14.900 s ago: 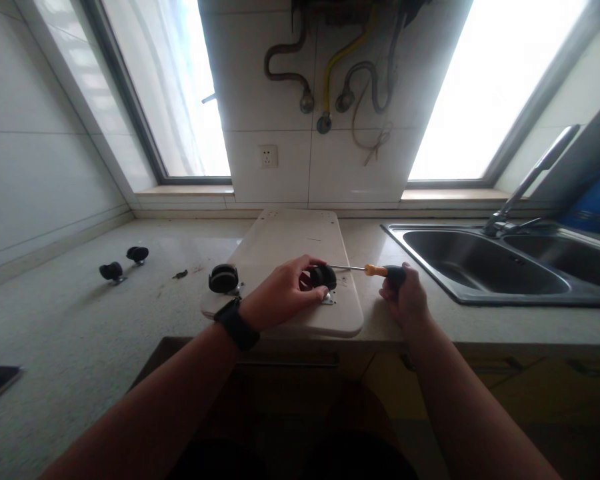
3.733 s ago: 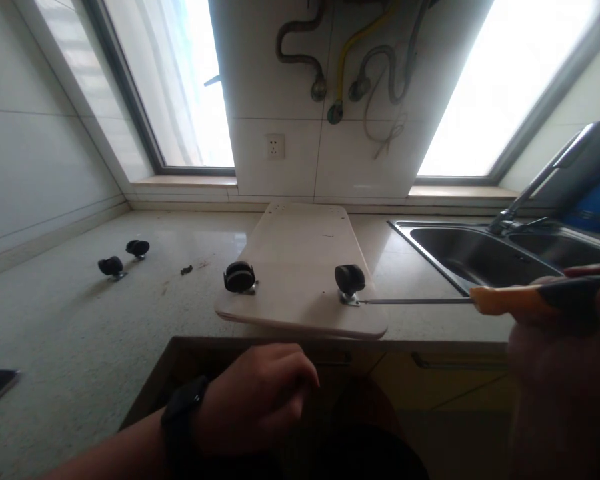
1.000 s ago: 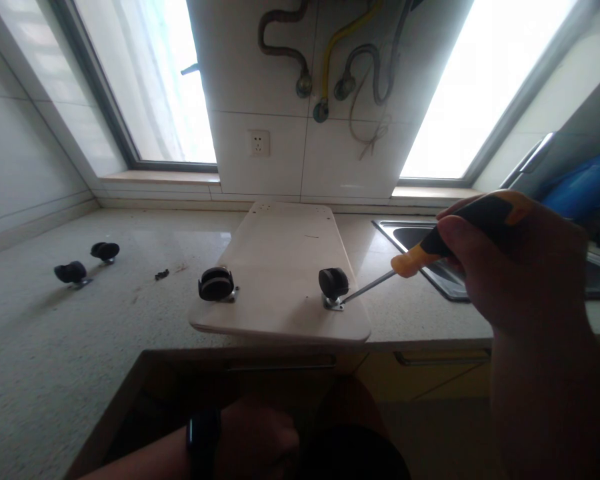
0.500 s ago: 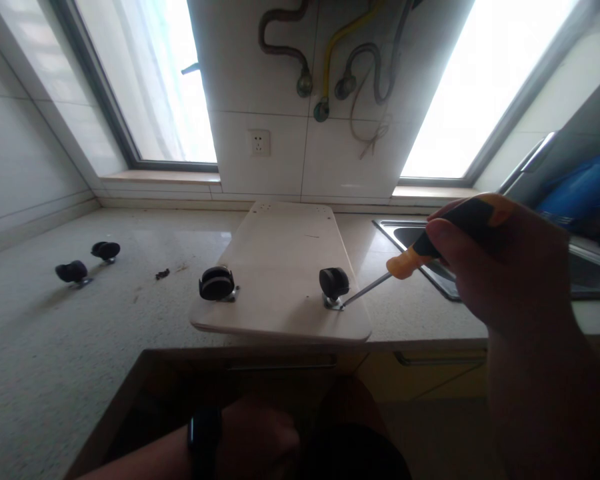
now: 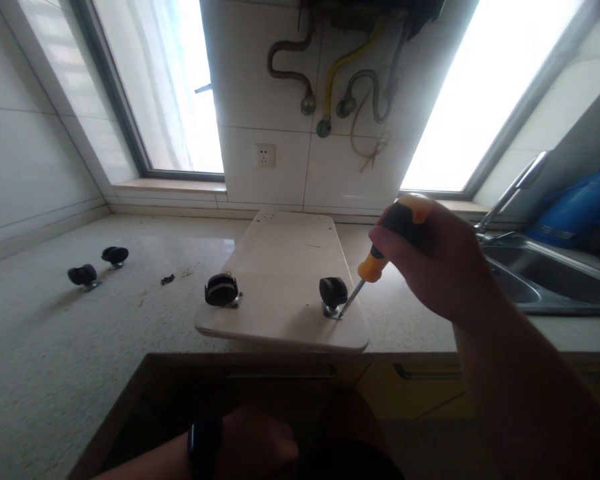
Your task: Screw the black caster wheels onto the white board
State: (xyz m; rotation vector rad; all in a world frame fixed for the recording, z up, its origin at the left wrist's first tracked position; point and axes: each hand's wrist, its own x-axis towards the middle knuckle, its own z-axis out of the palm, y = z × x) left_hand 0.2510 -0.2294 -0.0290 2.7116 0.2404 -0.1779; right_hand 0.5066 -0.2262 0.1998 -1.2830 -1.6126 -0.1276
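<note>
My right hand (image 5: pixel 425 250) is wrapped around the black and orange handle of a screwdriver (image 5: pixel 373 267). The screwdriver slants down to the left, its tip at the mounting plate of a black caster (image 5: pixel 333 293) on the near right corner of a white board (image 5: pixel 280 267). Another caster (image 5: pixel 221 291) stands on the board's near left corner. Low in the picture, my left hand (image 5: pixel 257 440), with a dark watch on its wrist, is in shadow below the counter edge. Its fingers are too dark to make out.
Two loose casters, one nearer (image 5: pixel 83 275) and one farther (image 5: pixel 115 255), lie on the speckled counter (image 5: pixel 145 320) at left. Small dark pieces (image 5: pixel 167 279), perhaps screws, lie between them and the board. A metal sink (image 5: pixel 555 270) is at right. Pipes and a socket (image 5: pixel 265 156) are on the tiled wall.
My right hand has moved left and the screwdriver stands steeper, its tip still at the right caster's plate. The whole view has shifted slightly.
</note>
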